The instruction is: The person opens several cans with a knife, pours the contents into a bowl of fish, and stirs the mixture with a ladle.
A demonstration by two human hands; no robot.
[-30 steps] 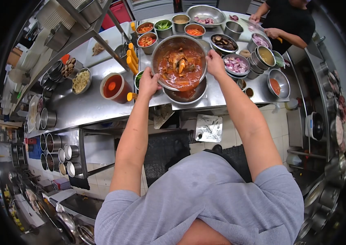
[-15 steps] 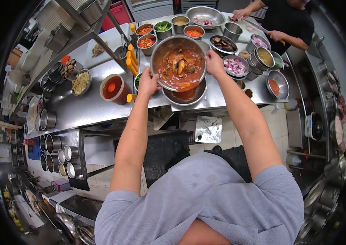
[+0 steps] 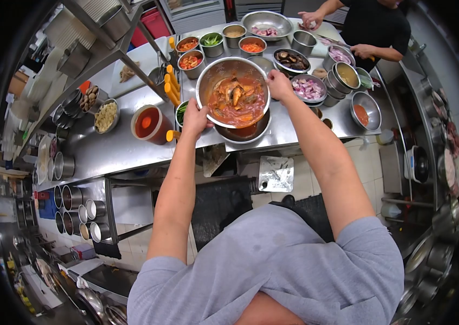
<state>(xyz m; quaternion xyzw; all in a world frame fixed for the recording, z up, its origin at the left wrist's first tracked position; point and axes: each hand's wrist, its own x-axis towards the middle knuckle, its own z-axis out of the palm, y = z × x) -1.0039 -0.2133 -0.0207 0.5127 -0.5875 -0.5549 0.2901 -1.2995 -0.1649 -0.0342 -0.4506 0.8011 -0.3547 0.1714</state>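
Observation:
A steel mixing bowl (image 3: 205, 76) is held up between my two hands, tilted toward me. Inside it lie chunks that look like fish in red-orange sauce (image 3: 235, 97). My left hand (image 3: 196, 117) grips the bowl's lower left rim, thumb on the edge. At the right rim, my right hand (image 3: 280, 85) is closed on the edge. Beneath the raised bowl, a second steel bowl (image 3: 245, 138) sits at the counter's front edge, with red sauce in it. The upper bowl hides much of the lower one.
Around the back stand pots of chopped peppers (image 3: 190, 60), a bowl of dark mushrooms (image 3: 291, 59) and a bowl of chopped onions (image 3: 308, 88). A tub of red liquid (image 3: 149, 123) stands left, near orange handles (image 3: 172, 81). A co-worker (image 3: 376, 32) holds a knife at the back right.
The upper bowl and both hands have shifted slightly left and down. Its contents have slid toward the lower rim. The co-worker's hands have moved a little.

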